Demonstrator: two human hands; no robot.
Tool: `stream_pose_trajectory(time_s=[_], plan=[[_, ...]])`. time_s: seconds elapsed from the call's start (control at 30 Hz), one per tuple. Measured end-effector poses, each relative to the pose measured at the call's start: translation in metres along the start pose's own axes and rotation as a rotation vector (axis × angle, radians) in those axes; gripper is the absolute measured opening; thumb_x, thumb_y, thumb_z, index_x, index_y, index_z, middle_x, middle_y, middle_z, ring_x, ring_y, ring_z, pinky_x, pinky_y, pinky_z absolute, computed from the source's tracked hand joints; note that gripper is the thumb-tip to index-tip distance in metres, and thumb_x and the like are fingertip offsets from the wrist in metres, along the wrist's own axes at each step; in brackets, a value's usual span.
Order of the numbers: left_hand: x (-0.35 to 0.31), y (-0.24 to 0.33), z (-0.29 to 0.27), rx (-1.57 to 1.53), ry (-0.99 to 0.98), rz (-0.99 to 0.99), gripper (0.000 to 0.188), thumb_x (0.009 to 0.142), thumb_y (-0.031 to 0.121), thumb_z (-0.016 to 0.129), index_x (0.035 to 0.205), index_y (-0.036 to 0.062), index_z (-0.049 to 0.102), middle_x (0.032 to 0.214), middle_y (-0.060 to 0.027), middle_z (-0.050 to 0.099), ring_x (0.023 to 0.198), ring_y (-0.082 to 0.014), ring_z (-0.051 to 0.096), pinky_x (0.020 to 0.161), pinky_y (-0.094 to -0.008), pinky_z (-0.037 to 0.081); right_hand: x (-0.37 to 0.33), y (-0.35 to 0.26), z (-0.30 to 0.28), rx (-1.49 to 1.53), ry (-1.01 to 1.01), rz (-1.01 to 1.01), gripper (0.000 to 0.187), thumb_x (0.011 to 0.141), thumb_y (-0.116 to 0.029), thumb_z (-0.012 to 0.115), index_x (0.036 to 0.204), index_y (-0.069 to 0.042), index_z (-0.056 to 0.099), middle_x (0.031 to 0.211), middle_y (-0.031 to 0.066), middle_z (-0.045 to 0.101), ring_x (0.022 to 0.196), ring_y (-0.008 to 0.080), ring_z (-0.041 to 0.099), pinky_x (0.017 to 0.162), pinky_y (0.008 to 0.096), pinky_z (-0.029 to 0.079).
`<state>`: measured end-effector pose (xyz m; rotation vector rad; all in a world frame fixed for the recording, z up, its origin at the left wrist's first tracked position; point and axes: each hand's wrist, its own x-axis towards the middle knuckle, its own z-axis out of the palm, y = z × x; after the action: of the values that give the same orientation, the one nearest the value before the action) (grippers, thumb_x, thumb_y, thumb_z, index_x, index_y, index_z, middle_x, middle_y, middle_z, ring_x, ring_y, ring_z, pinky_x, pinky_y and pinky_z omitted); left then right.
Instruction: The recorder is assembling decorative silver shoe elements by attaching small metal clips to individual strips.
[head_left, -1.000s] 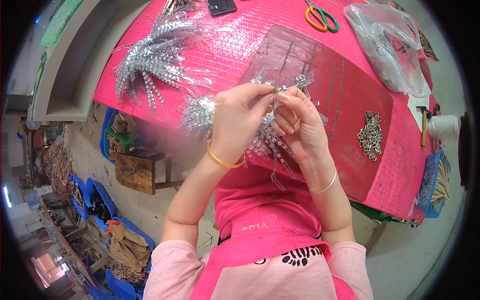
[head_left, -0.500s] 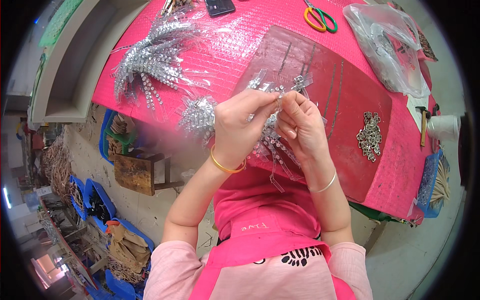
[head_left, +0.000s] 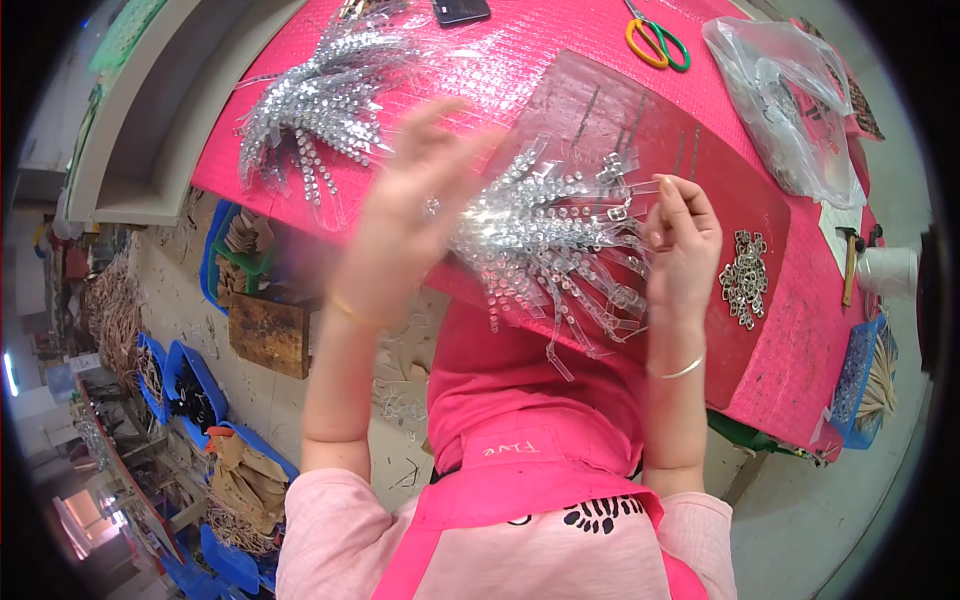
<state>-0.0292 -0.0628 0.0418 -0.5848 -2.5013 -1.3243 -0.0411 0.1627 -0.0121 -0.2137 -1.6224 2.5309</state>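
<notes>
A bundle of clear strips set with shiny rhinestones fans out along the near edge of the table, some ends hanging over it. My right hand is at its right side, thumb and forefinger pinched on the thin end of one clear strip. Motion smears my left hand, raised over the bundle's left end; its fingers are too blurred to read. Small metal buckles show among the strip ends near my right hand. A loose pile of silver buckles lies on the dark red mat.
Another rhinestone-strip bundle lies at the far left of the pink table cover. Scissors, a phone and a clear plastic bag are at the back. A hammer and white spool sit right.
My hands were together over the bundle and have parted. The left swung left and upward, while the right moved right, still pinching. More of the rhinestone bundle now shows between them.
</notes>
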Motion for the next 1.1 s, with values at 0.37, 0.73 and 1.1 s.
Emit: stream_pose_trajectory(time_s=[0.37,0.73,1.1], plan=[[0.007,-0.058,-0.002,0.543,-0.698,-0.038,0.064,0.055,0.024,0.073,0.109,0.0039,0.043,0.105,-0.0132,0.052,0.106,-0.0281,0.048,0.103,-0.044,0.022,-0.026,-0.014,-0.064,-0.375,-0.069,-0.017,0.015,0.084,-0.007,0.054,0.097,-0.001,0.055,0.073,-0.002,0.05,0.053,0.001,0.04,0.046,0.0151,0.031],[0.03,0.014,-0.002,0.666,-0.737,0.015,0.06,0.055,0.03,0.073,0.098,-0.0001,0.043,0.071,-0.0189,0.055,0.072,-0.0353,0.056,0.063,-0.0414,0.043,-0.069,-0.039,-0.092,-0.407,-0.192,0.068,0.009,0.084,-0.008,0.053,0.088,-0.002,0.059,0.068,-0.0025,0.052,0.055,0.0022,0.043,0.049,0.0155,0.033],[0.07,0.153,0.018,1.019,-0.793,0.191,0.043,0.053,0.027,0.068,0.083,0.0008,0.052,0.065,-0.0162,0.057,0.064,-0.0332,0.058,0.057,-0.0429,0.044,-0.145,-0.034,0.002,0.083,-1.115,0.452,0.041,0.084,-0.01,0.052,0.122,-0.003,0.04,0.102,0.0101,0.056,0.08,0.0143,0.057,0.071,0.0248,0.045]])
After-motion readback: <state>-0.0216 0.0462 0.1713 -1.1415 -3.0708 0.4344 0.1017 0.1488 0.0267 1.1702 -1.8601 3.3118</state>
